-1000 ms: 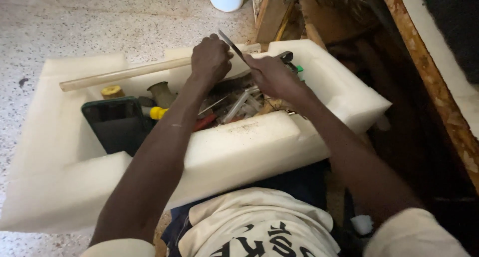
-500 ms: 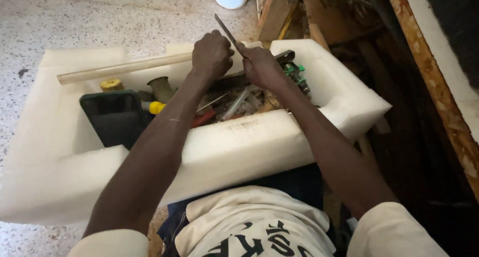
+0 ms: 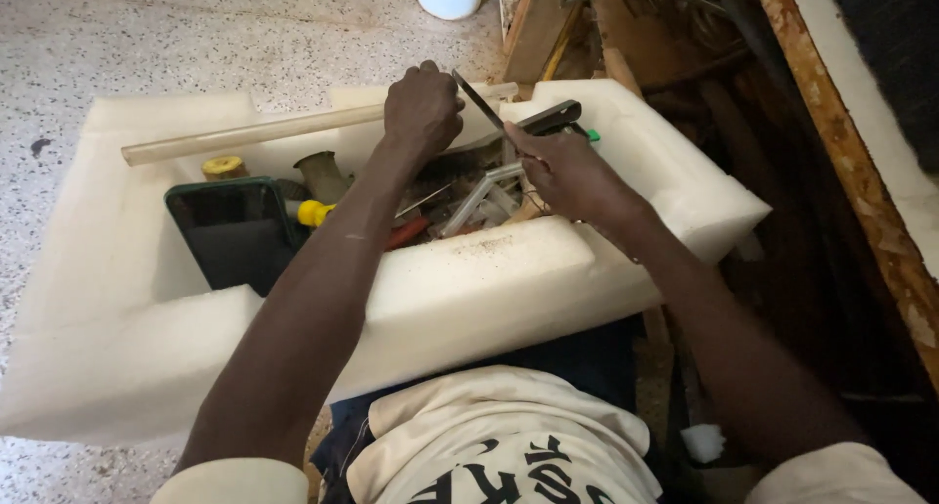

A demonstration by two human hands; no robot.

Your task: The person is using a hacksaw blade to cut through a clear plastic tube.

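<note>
White foam box [image 3: 469,299] sits on the speckled floor [image 3: 147,35], full of tools. On the left lies a dark phone [image 3: 230,232], with a yellow spool [image 3: 224,166] behind it. A long wooden stick [image 3: 264,131] rests across the back rim. The left hand [image 3: 423,108] is curled tight into a fist near the stick's end. Next comes a thin metal blade [image 3: 477,99], slanted between both hands. The right hand [image 3: 567,172] pinches its lower end. A moment ago the blade was held a little higher; now it has come down closer to the tools. It looks like the blade is being steadied over the box.
</note>
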